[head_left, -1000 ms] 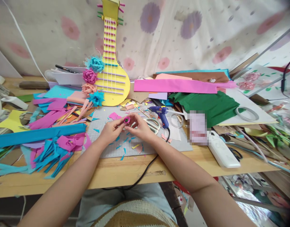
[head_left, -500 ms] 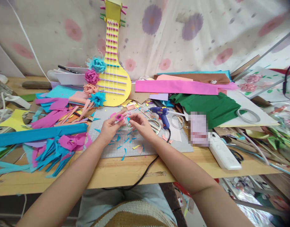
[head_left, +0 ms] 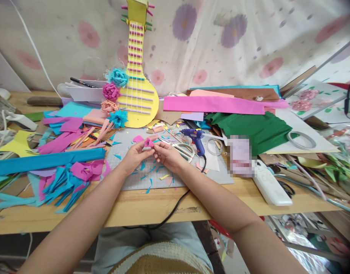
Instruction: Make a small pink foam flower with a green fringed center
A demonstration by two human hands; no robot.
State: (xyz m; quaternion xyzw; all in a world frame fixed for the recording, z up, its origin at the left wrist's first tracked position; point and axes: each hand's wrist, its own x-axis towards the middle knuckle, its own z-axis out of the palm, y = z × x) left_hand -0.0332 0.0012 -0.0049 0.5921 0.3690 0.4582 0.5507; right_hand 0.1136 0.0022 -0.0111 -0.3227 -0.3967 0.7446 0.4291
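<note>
My left hand (head_left: 136, 156) is closed, its thumb and fingers pinching a small curled piece of magenta crepe paper (head_left: 148, 143). My right hand (head_left: 168, 156) is closed too, its fingertips pressed together on the right side of that same piece. A flat magenta flap (head_left: 137, 139) shows just beyond my left fingers; whether it joins the held piece I cannot tell. Scissors (head_left: 185, 151) with pale handles lie beside my right hand, the blades reaching behind its fingers. Below both hands is a grey cutting mat (head_left: 129, 184) strewn with blue paper scraps (head_left: 148, 186).
A blue glue gun (head_left: 196, 139) lies right of the scissors, its black cord (head_left: 175, 209) running over the table edge. Behind stands a yellow paper guitar (head_left: 140, 102) with paper flowers (head_left: 110, 91). Crepe strips (head_left: 69, 186) pile up left; a white power strip (head_left: 273, 186) lies right.
My right hand has moved slightly left and down, onto the magenta paper. The blue bit at its fingertips no longer shows there. The magenta piece is turned and looks more tightly folded.
</note>
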